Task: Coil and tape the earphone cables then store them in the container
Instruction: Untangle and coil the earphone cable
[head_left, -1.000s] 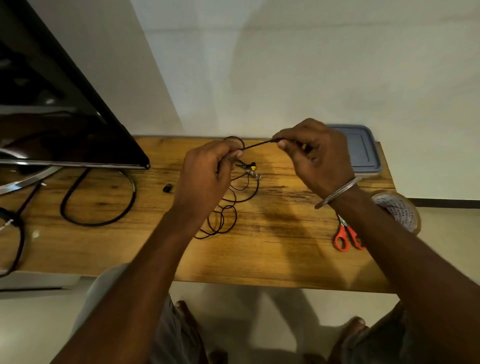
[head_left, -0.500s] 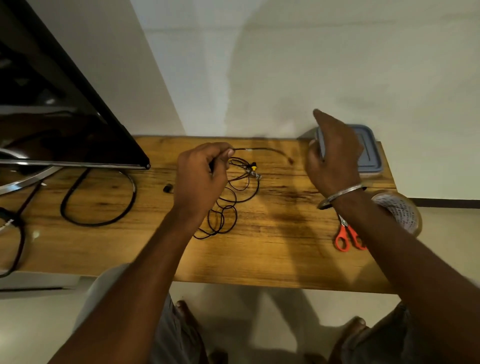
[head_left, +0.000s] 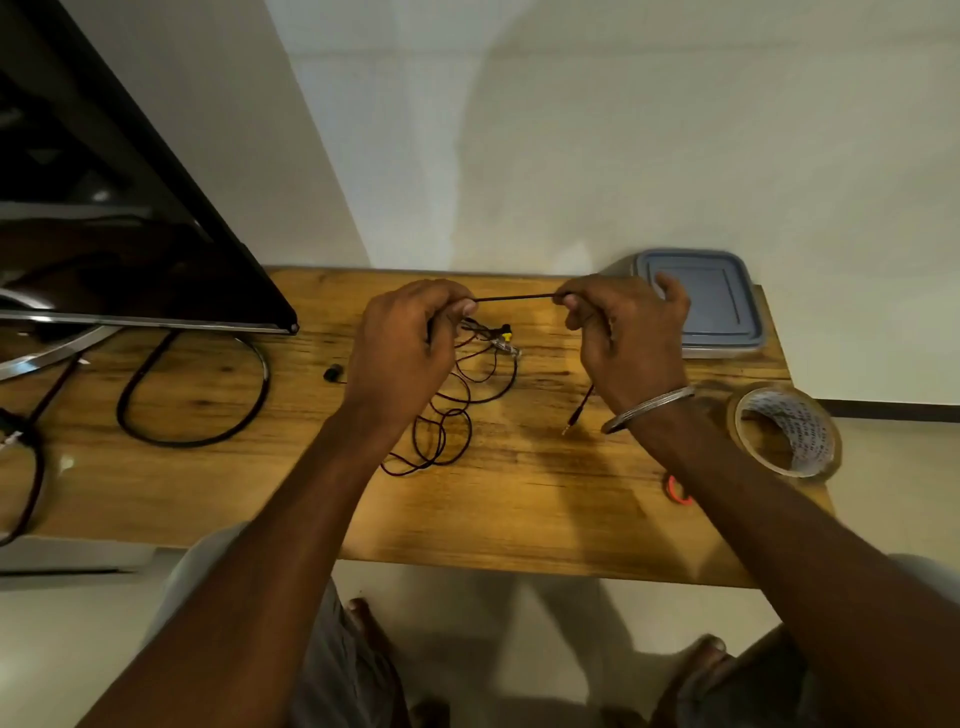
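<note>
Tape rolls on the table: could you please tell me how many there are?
1. The tape roll sits at the table's right edge; another could be hidden.

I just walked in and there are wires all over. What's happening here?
A person is stretching a thin black earphone cable between the left hand and the right hand, above a wooden table. The rest of it lies in loose loops on the table. A tape roll waits at the right edge, and the grey container behind is closed. Nothing looks taped or stored yet.
</note>
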